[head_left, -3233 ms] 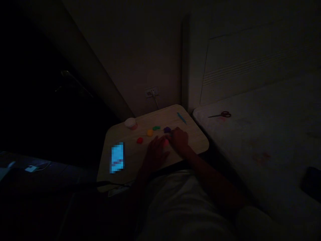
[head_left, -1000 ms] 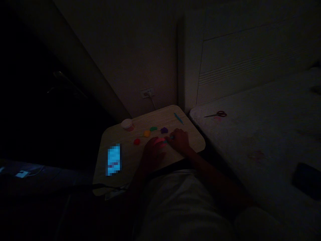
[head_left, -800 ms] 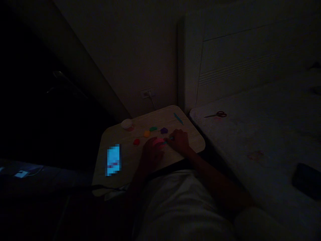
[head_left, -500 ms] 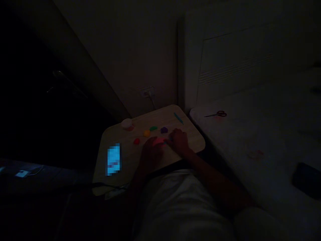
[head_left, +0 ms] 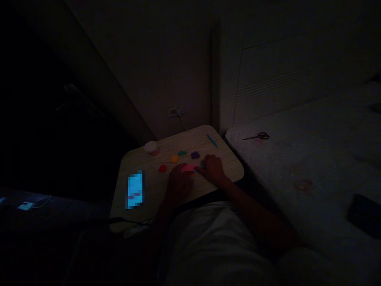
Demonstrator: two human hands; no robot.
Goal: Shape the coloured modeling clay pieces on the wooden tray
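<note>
A flat piece of pink modelling clay (head_left: 188, 168) lies on a small wooden-topped table (head_left: 151, 190) in dim light. Curled around its left edge, my left hand (head_left: 179, 180) holds it against the tabletop. My right hand (head_left: 213, 169) is closed at the clay's right end, gripping a thin blue tool (head_left: 203, 165) that is mostly covered by the fingers. Just beyond my hands sit small lumps of clay: red (head_left: 162, 168), yellow (head_left: 174, 159), green (head_left: 182, 153) and purple (head_left: 195, 155).
A small tub (head_left: 151, 147) stands at the table's back left edge. A lit phone screen (head_left: 135, 190), blurred into blocks, lies at the left. Near the back right is a teal stick-like tool (head_left: 212, 141). Scissors (head_left: 258, 136) rest on the mattress (head_left: 276, 167) beside the table.
Both hands stay almost where they were on the pink clay, with only slight finger movement. The picture looks slightly different in brightness, and the objects on the table have not moved.
</note>
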